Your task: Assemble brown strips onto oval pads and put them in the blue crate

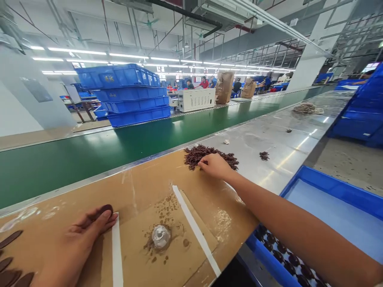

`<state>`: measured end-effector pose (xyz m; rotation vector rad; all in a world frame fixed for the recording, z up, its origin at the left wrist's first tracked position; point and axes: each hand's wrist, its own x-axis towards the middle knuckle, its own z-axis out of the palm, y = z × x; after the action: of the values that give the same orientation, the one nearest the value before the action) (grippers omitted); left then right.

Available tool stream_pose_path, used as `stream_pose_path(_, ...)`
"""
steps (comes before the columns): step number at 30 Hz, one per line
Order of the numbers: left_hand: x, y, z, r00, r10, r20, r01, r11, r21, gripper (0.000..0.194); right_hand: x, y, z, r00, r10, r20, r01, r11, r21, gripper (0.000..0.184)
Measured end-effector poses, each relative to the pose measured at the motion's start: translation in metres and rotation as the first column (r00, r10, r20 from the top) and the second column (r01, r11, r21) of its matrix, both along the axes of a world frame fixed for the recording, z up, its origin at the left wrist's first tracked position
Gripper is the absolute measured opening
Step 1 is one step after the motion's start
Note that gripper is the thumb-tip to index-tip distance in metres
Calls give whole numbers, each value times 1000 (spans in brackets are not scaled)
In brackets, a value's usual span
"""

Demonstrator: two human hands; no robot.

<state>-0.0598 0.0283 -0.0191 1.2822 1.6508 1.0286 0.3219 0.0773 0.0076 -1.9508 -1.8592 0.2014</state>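
Observation:
My left hand point(86, 235) grips a flat, dark brown oval piece point(105, 209) between thumb and fingers, above the left white tape strip point(117, 251). My right hand point(216, 165) is closed in a pinch at the front edge of a pile of small dark brown strips point(199, 153); whatever is between its fingertips is too small to make out. Between the two tape strips, a whitish round lump point(160, 236) sits on the brown board point(143, 191), with dark smears and spots around it. More dark brown oval pieces point(10, 276) lie at the lower left.
A green conveyor belt point(143, 141) runs behind the board. Beyond it stand stacked blue crates point(134, 97) and a cream machine point(196, 99). On the metal table point(248, 139) lie a small brown clump point(264, 156) and a cloth point(308, 108). At right, a blue tray point(338, 181) overlaps another holding dark rounded pieces.

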Motion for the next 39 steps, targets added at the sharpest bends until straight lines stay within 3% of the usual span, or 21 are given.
stream_pose_path(2, 9, -5, 9, 996, 11, 90, -5, 998, -65, 40, -15, 16, -5, 997, -50, 65, 53, 998, -44, 26)
stream_pose_path(4, 16, -9, 13, 982, 68, 176, -64, 998, -23, 42, -25, 23, -8, 990, -77, 119, 87, 993, -83, 26)
stream_pose_path(9, 18, -9, 6, 942, 1, 334, -33, 995, 89, 52, -31, 26, -8, 982, -45, 184, 79, 980, -181, 23)
stream_pose_path(16, 21, -8, 5, 925, -4, 379, -42, 993, 114, 42, -36, 27, 4, 986, 167, 15, -164, 978, -128, 5)
stream_pose_path(20, 22, -9, 7, 934, -1, 357, -46, 991, 123, 37, -57, 6, 30, 948, 274, -162, -285, 957, -53, 28)
stream_pose_path(22, 22, -8, 8, 942, -2, 336, -42, 991, 123, 33, -70, -11, 42, 874, 392, -286, -407, 913, 7, 33)
stream_pose_path(24, 22, -8, 8, 957, 5, 291, -40, 992, 116, 30, -83, -31, 50, 670, 567, -479, -586, 800, 127, 25)
stream_pose_path(26, 21, -8, 8, 978, 21, 206, -43, 993, 105, 31, -93, -48, 50, 540, 642, -544, -671, 719, 182, 17)
stream_pose_path(28, 21, -8, 7, 983, 42, 178, -59, 994, 93, 32, -98, -62, 45, 523, 679, -515, -728, 670, 144, 14)
stream_pose_path(31, 21, -8, 6, 957, 68, 284, -98, 991, 95, 31, -99, -72, 37, 538, 703, -465, -788, 616, 19, 11)
stream_pose_path(35, 23, -10, 10, 987, 56, 152, -71, 993, 92, 29, -100, -74, 36, 594, 657, -464, -776, 619, -117, 12)
stream_pose_path(39, 25, -11, 14, 995, 57, 85, -67, 991, 114, 35, -102, -74, 37, 604, 680, -415, -781, 608, -141, 10)
